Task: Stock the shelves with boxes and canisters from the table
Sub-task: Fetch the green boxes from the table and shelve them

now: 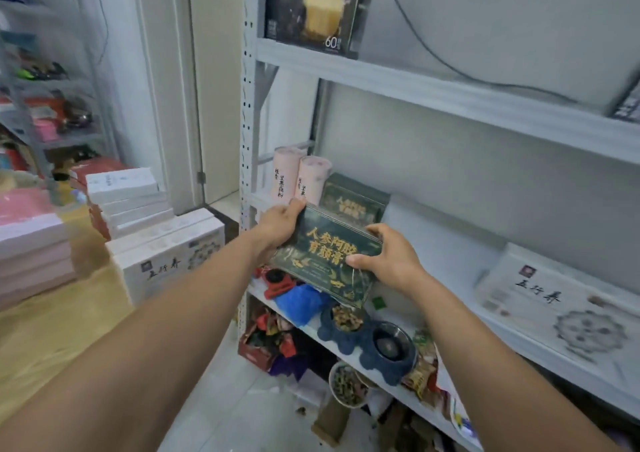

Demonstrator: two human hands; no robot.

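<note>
head view. a dark green box (325, 257) is held in both hands in front of the middle shelf (433, 244), at that shelf's left end. the box is flat and rectangular; its top face carries large gold characters in two rows, gold leaf ornament along the near edge and fine pale lines near the borders. it is tilted, far edge higher than near edge. the left hand (280, 225) grips the far left corner, thumb on the top face and fingers curled underneath. the right hand (388, 257) grips the right side, thumb pressed on the top face and fingers wrapped round the far right edge. just behind the held box a second green box (353, 197) of the same design lies on the shelf; whether the two touch cannot be told. two pink canisters (285, 171) stand upright to its left. a white box (554, 306) lies further right on the same shelf, well apart. a black box (311, 5) stands on the shelf above. stacked white boxes (166, 254) rest on the table (45, 330) at left.
</note>
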